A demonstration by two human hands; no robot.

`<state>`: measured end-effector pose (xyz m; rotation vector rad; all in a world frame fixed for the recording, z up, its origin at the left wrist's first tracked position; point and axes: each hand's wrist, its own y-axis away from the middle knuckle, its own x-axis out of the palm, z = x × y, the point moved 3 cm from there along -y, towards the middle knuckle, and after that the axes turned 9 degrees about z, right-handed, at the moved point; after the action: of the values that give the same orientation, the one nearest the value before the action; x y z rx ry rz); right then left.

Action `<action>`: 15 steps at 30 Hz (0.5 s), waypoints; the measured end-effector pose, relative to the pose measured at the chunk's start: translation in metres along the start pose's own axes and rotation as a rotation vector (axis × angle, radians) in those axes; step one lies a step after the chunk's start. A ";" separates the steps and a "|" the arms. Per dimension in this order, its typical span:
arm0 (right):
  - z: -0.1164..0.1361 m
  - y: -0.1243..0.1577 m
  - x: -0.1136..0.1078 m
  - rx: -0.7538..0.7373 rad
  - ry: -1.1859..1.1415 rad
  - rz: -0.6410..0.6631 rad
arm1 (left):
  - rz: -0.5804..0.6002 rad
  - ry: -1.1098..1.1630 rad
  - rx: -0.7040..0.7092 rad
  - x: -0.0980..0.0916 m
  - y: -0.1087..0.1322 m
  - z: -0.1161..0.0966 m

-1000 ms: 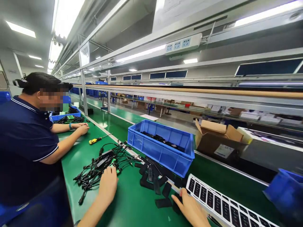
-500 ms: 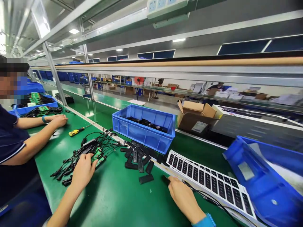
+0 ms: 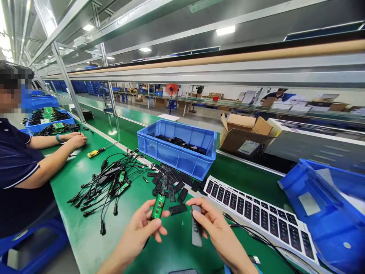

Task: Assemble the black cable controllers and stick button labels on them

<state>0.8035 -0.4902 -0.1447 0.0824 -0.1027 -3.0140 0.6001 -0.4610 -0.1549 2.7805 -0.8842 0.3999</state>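
Head view: left hand [image 3: 139,234] pinching a small green circuit board [image 3: 158,206] between thumb and fingertips, raised above the green bench [image 3: 85,228]. Right hand [image 3: 218,232] closed around a dark grey remote shell [image 3: 196,224], held upright just beside the board. Behind: loose black shells [image 3: 171,182], tangled black cables [image 3: 108,182], blue bin [image 3: 178,152], white sticker sheet [image 3: 256,213]. At left, a co-worker's hands [image 3: 75,140] near a yellow screwdriver [image 3: 95,152].

Left hand [image 3: 139,234] pinches a green circuit board [image 3: 158,205]; right hand [image 3: 218,232] grips a black casing [image 3: 196,228].
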 end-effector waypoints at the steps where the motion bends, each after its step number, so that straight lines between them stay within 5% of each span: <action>1: -0.001 -0.002 0.004 0.020 -0.016 0.031 | 0.037 0.014 -0.015 0.005 0.001 0.004; 9: -0.006 -0.015 0.029 0.064 -0.185 0.184 | 0.258 0.122 -0.078 0.024 0.006 0.022; 15: -0.007 -0.016 0.036 0.084 -0.129 0.182 | 0.261 0.111 -0.074 0.021 0.013 0.019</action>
<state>0.7660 -0.4792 -0.1546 -0.1073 -0.2357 -2.8300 0.6125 -0.4882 -0.1650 2.5546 -1.2127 0.5445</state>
